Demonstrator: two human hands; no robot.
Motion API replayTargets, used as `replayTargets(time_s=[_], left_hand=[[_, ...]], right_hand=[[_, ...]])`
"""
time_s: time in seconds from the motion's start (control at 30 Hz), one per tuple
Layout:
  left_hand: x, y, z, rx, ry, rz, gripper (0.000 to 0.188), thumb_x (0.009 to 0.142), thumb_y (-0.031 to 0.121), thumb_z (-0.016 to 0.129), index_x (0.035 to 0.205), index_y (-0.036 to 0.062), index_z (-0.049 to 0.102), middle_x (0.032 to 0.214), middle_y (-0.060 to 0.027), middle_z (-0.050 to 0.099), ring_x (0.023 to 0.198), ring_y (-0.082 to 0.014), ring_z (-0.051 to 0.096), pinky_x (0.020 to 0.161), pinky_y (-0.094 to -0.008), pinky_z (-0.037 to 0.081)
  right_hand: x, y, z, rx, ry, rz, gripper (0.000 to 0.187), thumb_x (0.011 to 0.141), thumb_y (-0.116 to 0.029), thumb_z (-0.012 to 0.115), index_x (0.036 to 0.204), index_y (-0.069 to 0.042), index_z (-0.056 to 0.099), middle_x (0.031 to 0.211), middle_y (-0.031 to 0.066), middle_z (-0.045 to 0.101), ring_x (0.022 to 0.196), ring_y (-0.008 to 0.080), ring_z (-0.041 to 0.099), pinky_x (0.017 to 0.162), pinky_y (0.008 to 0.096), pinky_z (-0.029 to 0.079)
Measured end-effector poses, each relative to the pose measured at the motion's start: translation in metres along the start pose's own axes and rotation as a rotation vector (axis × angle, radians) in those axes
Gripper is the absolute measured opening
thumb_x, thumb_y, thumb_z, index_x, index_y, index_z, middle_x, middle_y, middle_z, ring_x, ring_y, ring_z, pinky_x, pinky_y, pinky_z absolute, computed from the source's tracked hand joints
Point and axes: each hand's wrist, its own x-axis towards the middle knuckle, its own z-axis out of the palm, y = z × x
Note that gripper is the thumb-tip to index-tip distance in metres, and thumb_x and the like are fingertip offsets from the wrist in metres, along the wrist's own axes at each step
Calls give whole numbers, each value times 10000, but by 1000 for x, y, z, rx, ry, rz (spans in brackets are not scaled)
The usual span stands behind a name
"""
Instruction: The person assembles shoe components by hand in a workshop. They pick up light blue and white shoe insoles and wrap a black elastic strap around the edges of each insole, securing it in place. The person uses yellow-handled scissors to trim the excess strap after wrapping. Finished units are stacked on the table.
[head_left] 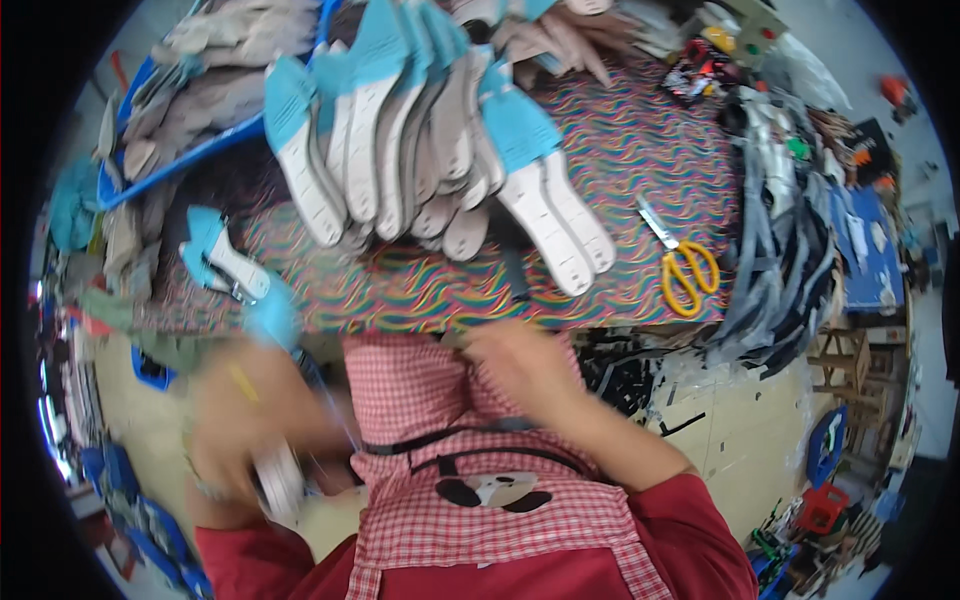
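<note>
My left hand [255, 410] is at the left, below the table's front edge, heavily smeared by motion; its fingers cannot be made out. Beside it are a pale blue blurred piece [270, 318] above and a white blurred thing [280, 482] below; whether either is held is unclear. My right hand [515, 365] hangs over my lap at the table's edge, its fingers bent and blurred, with nothing plain in them. In front lies a heap of white-and-blue insole-shaped pieces [365, 150], and two more [555, 215] lie to its right. A small blue-and-white piece [235, 262] lies at the left.
Yellow-handled scissors [690, 275] rest on the wavy-patterned tabletop [640, 150]. A blue crate [200, 148] with grey pieces stands at the back left. Dark and grey strips [775, 230] hang over the table's right end. A red stool-like thing [823, 508] is on the floor at right.
</note>
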Motion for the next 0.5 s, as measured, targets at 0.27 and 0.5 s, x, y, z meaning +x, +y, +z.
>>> replayTargets(time_s=[0.27,0.5], left_hand=[[-59,-201,17,504,-214,-421,939,658,444,760,1441,165,324,1531,-113,203,1417,-349,130,1122,-527,133],[-89,-99,92,-199,200,-485,162,859,143,635,915,-5,668,837,-109,653,773,-227,621,712,-310,476]], right_hand=[[21,16,-3,-624,-37,219,236,877,-202,587,1092,-103,584,942,104,595,820,296,626,678,390,524],[-34,13,-64,-702,-309,342,115,883,-155,552,947,-66,584,911,133,593,790,348,599,664,434,474]])
